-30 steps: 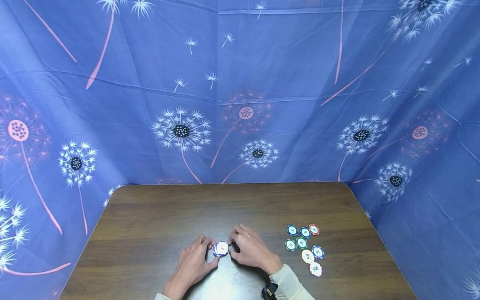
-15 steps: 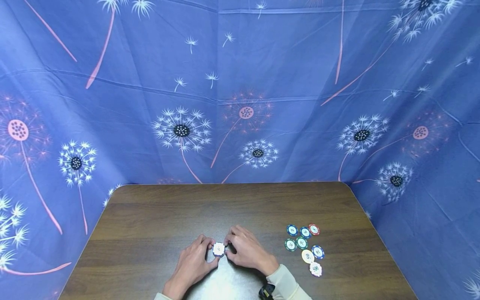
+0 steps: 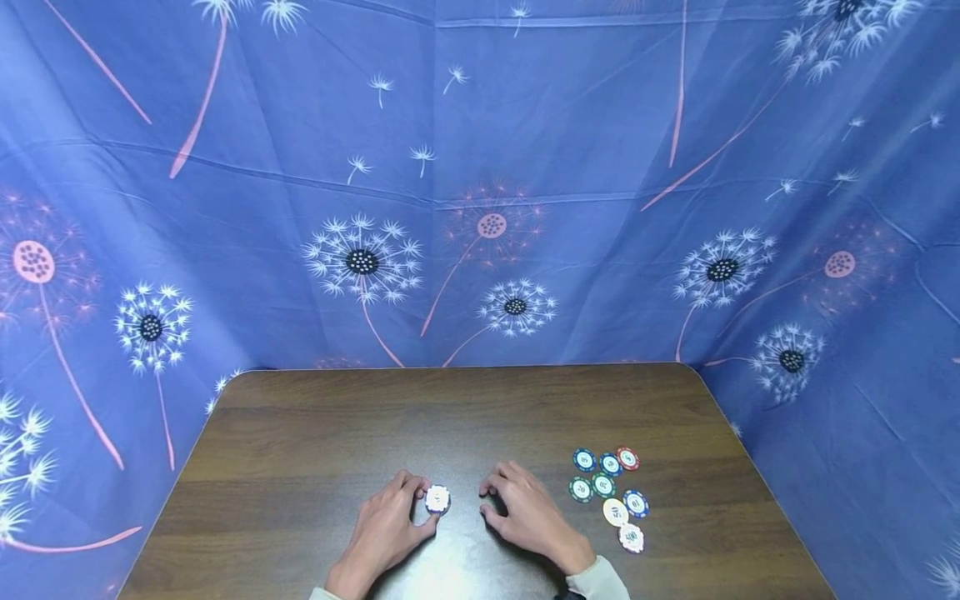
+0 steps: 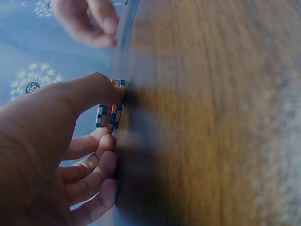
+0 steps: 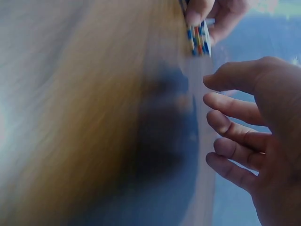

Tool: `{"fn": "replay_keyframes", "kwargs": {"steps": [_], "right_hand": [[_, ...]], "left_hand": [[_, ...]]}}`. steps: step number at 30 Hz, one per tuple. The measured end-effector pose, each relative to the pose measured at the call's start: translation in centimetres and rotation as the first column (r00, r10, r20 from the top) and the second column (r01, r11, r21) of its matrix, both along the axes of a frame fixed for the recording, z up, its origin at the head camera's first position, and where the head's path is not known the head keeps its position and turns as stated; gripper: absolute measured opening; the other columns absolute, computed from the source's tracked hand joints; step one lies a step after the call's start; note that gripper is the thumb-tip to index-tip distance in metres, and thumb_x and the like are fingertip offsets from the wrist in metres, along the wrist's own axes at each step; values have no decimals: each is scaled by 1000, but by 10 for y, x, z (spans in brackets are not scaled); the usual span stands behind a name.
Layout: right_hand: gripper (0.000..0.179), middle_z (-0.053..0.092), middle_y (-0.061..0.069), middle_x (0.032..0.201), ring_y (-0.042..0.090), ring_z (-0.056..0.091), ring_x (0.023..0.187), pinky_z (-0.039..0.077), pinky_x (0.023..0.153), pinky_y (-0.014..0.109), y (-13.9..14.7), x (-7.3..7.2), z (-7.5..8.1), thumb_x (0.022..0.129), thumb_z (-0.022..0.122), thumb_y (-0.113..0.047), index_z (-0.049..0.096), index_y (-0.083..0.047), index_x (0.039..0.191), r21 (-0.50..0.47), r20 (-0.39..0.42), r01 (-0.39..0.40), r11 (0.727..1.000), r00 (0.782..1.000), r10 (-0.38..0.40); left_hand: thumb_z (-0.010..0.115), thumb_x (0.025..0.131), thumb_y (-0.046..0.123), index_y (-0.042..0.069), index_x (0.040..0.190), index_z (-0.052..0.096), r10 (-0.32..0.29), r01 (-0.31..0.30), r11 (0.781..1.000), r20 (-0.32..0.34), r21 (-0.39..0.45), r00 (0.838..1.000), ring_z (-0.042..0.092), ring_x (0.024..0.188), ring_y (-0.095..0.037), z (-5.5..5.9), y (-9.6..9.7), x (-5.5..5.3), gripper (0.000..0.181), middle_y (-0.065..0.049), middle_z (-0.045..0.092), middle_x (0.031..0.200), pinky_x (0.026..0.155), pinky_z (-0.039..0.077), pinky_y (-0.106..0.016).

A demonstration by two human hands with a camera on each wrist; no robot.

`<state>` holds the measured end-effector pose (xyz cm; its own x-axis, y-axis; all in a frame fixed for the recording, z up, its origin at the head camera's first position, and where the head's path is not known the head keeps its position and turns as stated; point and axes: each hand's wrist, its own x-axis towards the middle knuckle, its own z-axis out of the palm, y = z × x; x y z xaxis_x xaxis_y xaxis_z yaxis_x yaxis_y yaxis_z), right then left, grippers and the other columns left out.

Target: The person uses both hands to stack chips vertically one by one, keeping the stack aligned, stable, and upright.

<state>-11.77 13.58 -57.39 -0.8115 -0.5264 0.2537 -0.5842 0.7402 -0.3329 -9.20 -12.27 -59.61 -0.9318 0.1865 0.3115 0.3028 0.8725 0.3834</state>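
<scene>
A short stack of poker chips (image 3: 437, 499) stands on the wooden table, a white-faced chip on top. My left hand (image 3: 386, 521) holds the stack between thumb and index finger from its left side. Blue, white and red edges of the stack (image 4: 109, 115) show past the thumb in the left wrist view, where the other fingers rest curved by the table. To the right, my right hand (image 3: 528, 512) hovers apart from the stack with nothing in it, its fingers loosely bent. In the right wrist view the right hand's fingertips (image 5: 217, 120) are spread, the chip stack (image 5: 198, 40) beyond them.
Several loose chips lie right of my right hand: blue chips (image 3: 584, 460), a red chip (image 3: 628, 458), green chips (image 3: 581, 489), a yellow chip (image 3: 616, 512) and a white chip (image 3: 632, 538). Behind the table (image 3: 315, 417) hangs a blue dandelion-print cloth (image 3: 600, 125).
My right hand first moved left to the stack, and the top chip came into line with those below. It then let go and drew back to the right. My left hand stayed on the stack.
</scene>
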Motion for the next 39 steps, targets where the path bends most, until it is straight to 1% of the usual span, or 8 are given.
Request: {"fn": "replay_keyframes", "kwargs": {"steps": [1, 4, 8, 12, 17, 25, 34, 39], "right_hand": [[17, 62, -8, 97, 11, 62, 95, 53, 98, 43, 7, 2, 0, 87, 85, -20, 75, -16, 99, -9, -9, 18, 1000, 1000, -18], [20, 61, -8, 92, 10, 61, 91, 54, 92, 41, 31, 8, -1, 82, 87, -17, 75, -16, 98, -33, -55, 76, 997, 995, -77], [28, 58, -9, 89, 8, 54, 87, 50, 76, 34, 66, 11, -2, 75, 92, -15, 74, -17, 97, -59, -112, 152, 987, 981, -158], [39, 56, -8, 92, 9, 54, 88, 50, 77, 37, 100, 12, -3, 69, 96, -20, 72, -16, 100, -42, -170, 204, 978, 963, -208], [48, 56, -5, 96, 17, 58, 91, 51, 81, 42, 130, 9, -2, 64, 98, -25, 72, -14, 102, 25, -219, 231, 973, 951, -220], [46, 53, -4, 94, 15, 51, 88, 48, 79, 41, 143, 5, 0, 65, 99, -26, 74, -10, 100, 74, -202, 250, 965, 952, -231], [39, 55, -3, 91, 18, 54, 85, 50, 75, 41, 143, -1, 0, 63, 96, -25, 72, -12, 91, 82, -238, 235, 968, 948, -210], [39, 56, -1, 87, 22, 58, 82, 53, 70, 43, 144, -4, -4, 61, 94, -32, 70, -13, 85, 88, -304, 233, 968, 932, -197]], "left_hand": [[92, 72, 37, 22, 99, 71, 1, -1, 1000, -1, 1, 1000, 68, 77, -17, 0, 0, 0, 37, 11, 58, 93, 61, 52, -37], [92, 72, 37, 23, 98, 70, 8, -8, 1000, 0, 1, 1000, 68, 77, -17, 1, -1, 1, 36, 10, 59, 94, 61, 52, -37], [91, 73, 37, 23, 97, 69, 11, -11, 1000, 8, -1, 1000, 67, 76, -17, 2, -1, 1, 36, 10, 58, 94, 60, 51, -37], [92, 73, 36, 23, 96, 68, 10, -10, 1000, 3, 1, 1000, 66, 76, -17, 2, 0, 2, 36, 10, 58, 93, 59, 51, -37], [92, 72, 37, 23, 96, 69, 11, -11, 1000, -2, 2, 1000, 66, 76, -17, 2, 0, 2, 36, 10, 58, 93, 59, 51, -37], [91, 73, 37, 23, 97, 69, 12, -12, 1000, -3, -1, 1000, 66, 77, -16, 2, 0, 3, 36, 10, 58, 94, 60, 51, -37], [92, 73, 38, 24, 97, 70, 15, -15, 1000, -6, 0, 1000, 68, 79, -17, 2, 1, 3, 36, 11, 59, 93, 60, 51, -38], [92, 73, 38, 25, 96, 69, 22, -22, 1000, 4, -3, 1000, 69, 79, -18, 2, 2, 2, 35, 11, 59, 94, 59, 51, -38]]}}
